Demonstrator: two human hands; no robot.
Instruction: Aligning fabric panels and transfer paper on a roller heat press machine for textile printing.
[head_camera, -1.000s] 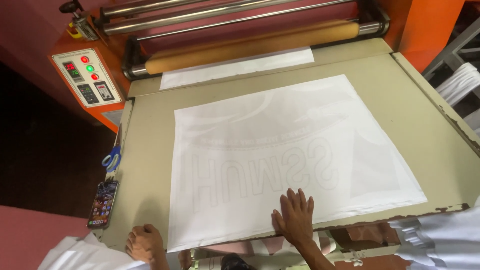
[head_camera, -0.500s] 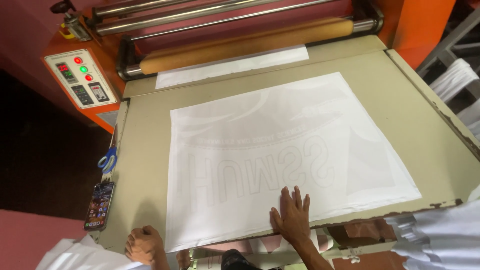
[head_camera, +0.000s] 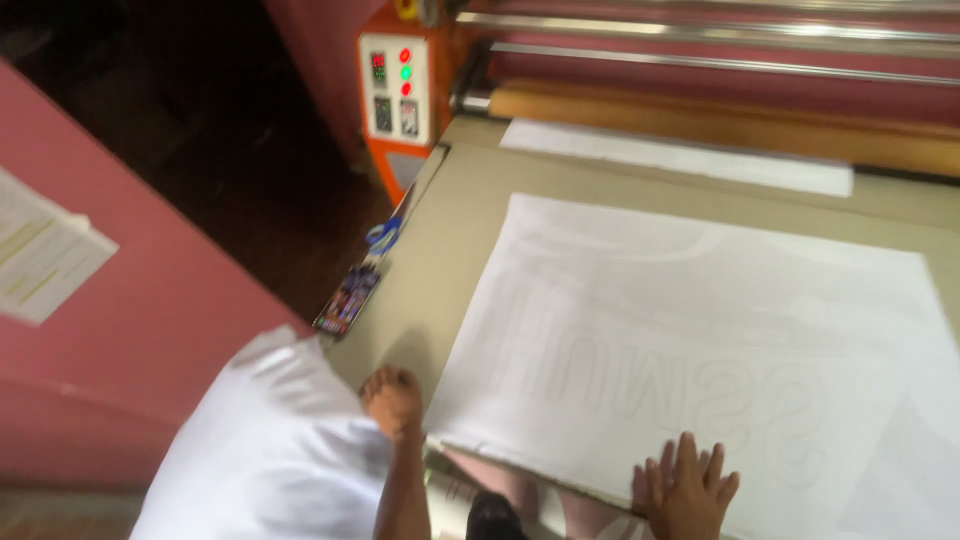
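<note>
**A:** Where are the hands?

**B:** Both sit at the near edge of the beige feed table (head_camera: 470, 215). The left hand (head_camera: 392, 400) is curled into a loose fist, knuckles up, resting on the table just beside the near left corner of the large white transfer sheet (head_camera: 720, 330). Its fingers are tucked under, so I cannot tell whether they pinch the sheet's edge. The forearm runs straight back toward the near edge of the view.

**A:** And the right one?

**B:** The right hand (head_camera: 688, 490) lies palm down on the near edge of the sheet, fingers spread fairly wide and pointing away, holding nothing, only pressing flat.

**A:** How does the sheet lie?

**B:** Flat on the table, covering most of its right and middle part. Faint mirrored outline lettering shows through it. The near edge hangs slightly past the table's front.

**A:** What is beyond it?

**B:** A narrow white strip of paper (head_camera: 675, 160) lies at the far side, just before the tan roller (head_camera: 720, 118) of the heat press. Metal bars (head_camera: 700, 45) run above that.

**A:** Anything on the left?

**B:** An orange control box (head_camera: 400, 90) with red and green lights stands at the far left corner. Blue-handled scissors (head_camera: 383, 235) and a dark phone (head_camera: 346, 300) lie along the table's left rim. White cloth (head_camera: 265, 450) bunches at the near left, touching the left forearm. A pink wall (head_camera: 120, 330) with a pale paper notice (head_camera: 45, 255) stands further left.
</note>
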